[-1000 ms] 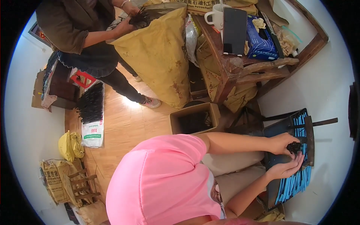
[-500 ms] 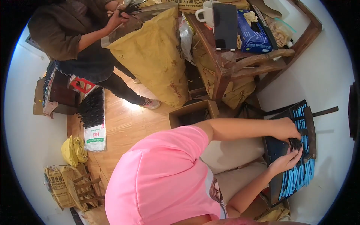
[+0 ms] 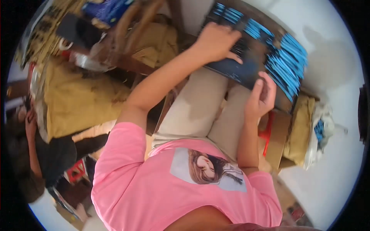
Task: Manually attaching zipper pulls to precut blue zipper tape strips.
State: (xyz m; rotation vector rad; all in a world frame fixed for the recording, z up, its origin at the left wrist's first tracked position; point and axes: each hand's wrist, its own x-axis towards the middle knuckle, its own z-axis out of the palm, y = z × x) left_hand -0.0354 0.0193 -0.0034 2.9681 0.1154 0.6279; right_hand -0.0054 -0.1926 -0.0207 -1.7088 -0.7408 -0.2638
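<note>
A dark tray (image 3: 250, 63) spans my lap, with bundles of thin blue strips (image 3: 287, 63) along its far and right sides. My left hand (image 3: 217, 41) reaches over the tray's left half, thumb and fingers apart. Under and beside its fingers lie thin black pieces (image 3: 239, 48), partly hidden by the hand. My right hand (image 3: 261, 96) is raised at the tray's near right edge, below the blue strips. Its fingers curl toward the thumb; whatever they hold, if anything, is too blurred to name.
Left of me stand a wooden table (image 3: 135, 63) with a dark phone (image 3: 79, 30) and a large yellow sack (image 3: 77, 100). Another person (image 3: 58, 154) is at the far left. A cardboard box (image 3: 278, 138) and a white bag (image 3: 320, 131) sit at right, beside the wall.
My view has swung round. My hands, together at a black bundle before, are now apart: the left over the tray's left half, the right at its near right edge.
</note>
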